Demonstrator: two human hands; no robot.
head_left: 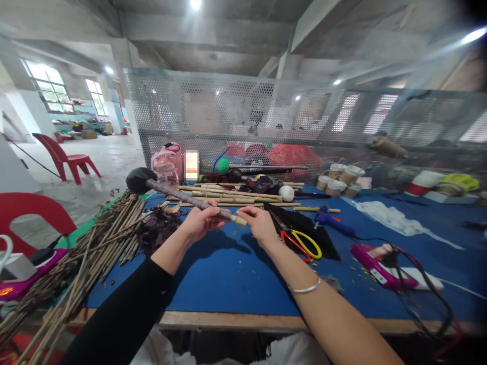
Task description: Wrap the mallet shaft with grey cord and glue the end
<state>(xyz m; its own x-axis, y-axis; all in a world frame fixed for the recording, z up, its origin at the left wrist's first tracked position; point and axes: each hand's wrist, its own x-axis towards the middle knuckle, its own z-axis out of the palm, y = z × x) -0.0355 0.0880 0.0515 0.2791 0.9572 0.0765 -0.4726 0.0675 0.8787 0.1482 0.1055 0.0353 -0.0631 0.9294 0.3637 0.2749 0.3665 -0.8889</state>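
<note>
A stick (pixel 182 196) wound in dark grey tape or cloth slants across the front of me, with a round black-covered head (pixel 140 181) at its upper left end. My left hand (pixel 203 223) is closed around its lower part. At the pale, unwrapped tip (pixel 239 220), my right hand (pixel 261 225) pinches with thumb and forefinger; whether a thin strip is also in those fingers I cannot make out. Scissors (pixel 304 246) with red and yellow handles lie on a black cloth (pixel 323 241), just right of my right hand. Dark crumpled fabric (pixel 155 233) lies left of my left hand.
Bundled dry stems (pixel 110 235) cover the table's left side. Bamboo sticks (pixel 232 194), a white ball (pixel 286 193) and a green ball (pixel 223 166) lie behind the hands. A blue glue gun (pixel 333 220), a purple power strip (pixel 384 266) and cables are at right, before a perforated metal screen (pixel 228 111).
</note>
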